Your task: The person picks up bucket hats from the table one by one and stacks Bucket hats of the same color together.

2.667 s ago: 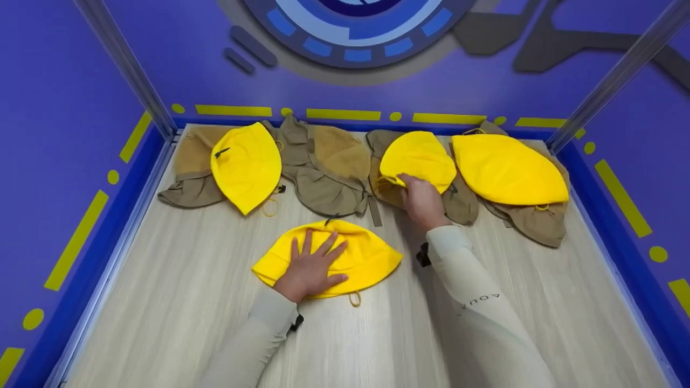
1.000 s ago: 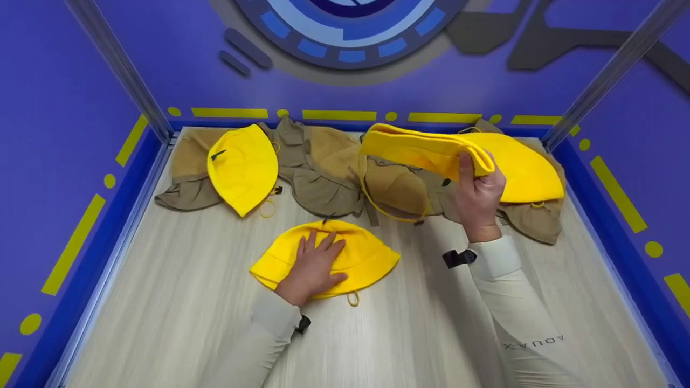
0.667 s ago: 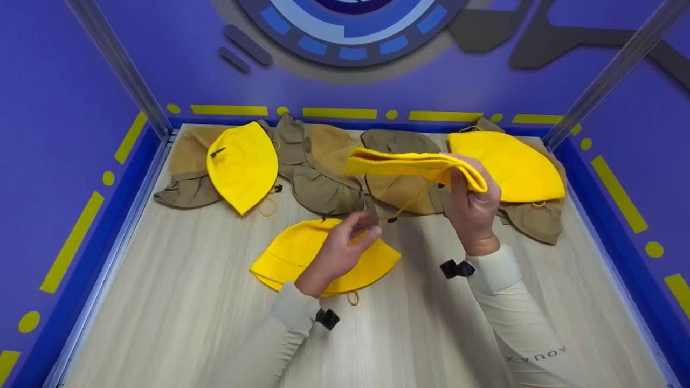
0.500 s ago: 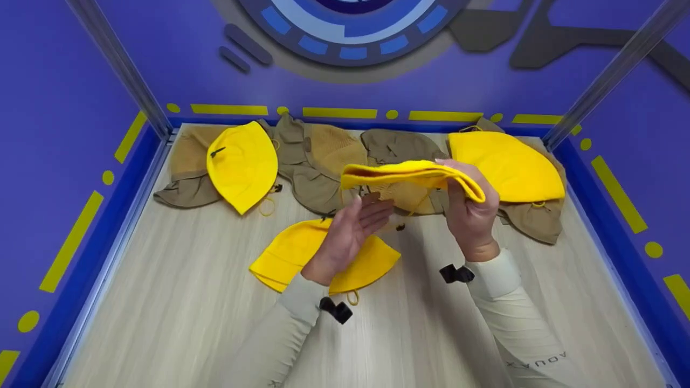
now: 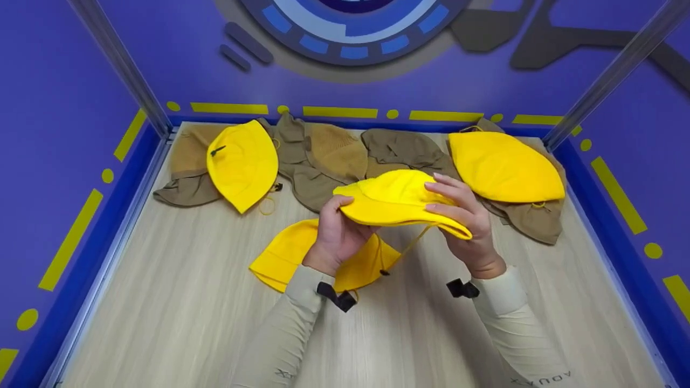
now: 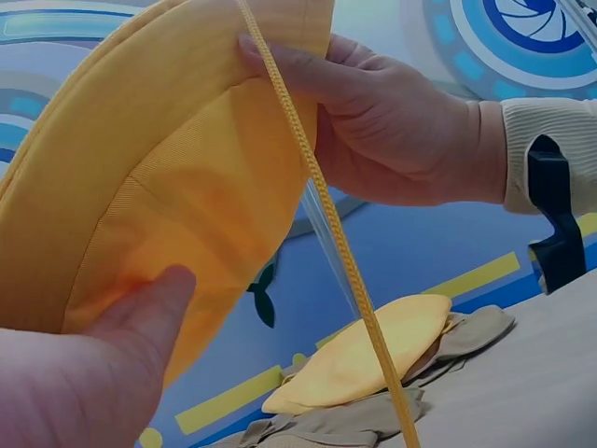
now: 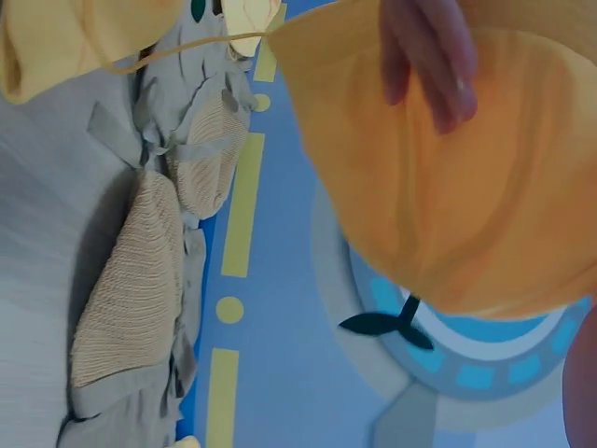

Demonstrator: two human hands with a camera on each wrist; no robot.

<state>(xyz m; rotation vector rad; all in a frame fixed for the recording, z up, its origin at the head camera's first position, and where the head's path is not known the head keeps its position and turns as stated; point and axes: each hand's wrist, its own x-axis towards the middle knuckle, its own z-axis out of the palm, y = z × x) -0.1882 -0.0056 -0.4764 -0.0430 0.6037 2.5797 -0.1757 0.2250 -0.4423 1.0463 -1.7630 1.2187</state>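
A yellow bucket hat (image 5: 396, 196) is held above the table between both hands, crown away from me and brim toward me. My left hand (image 5: 340, 234) grips its left end, thumb on the upper side of the brim. At the right end, my right hand (image 5: 466, 223) grips it with fingers spread over the top. A yellow chin cord (image 6: 331, 224) hangs from it, with a dark toggle low down. Green leaf-shaped trim (image 7: 406, 322) sticks out from the crown in the right wrist view. Below the hands, another yellow hat (image 5: 285, 253) lies flat, partly covered by my left hand.
Along the back wall lie several brown hats with neck flaps (image 5: 337, 151). One yellow hat (image 5: 242, 167) overlaps them at the left, another (image 5: 506, 167) at the right. Blue-purple walls (image 5: 48, 134) enclose the wood-look table (image 5: 161, 302) on three sides.
My right hand has lifted the yellow hat off a brown one and brought it toward the middle. My left hand has left the flat hat and now grips the raised one, which has tipped over.
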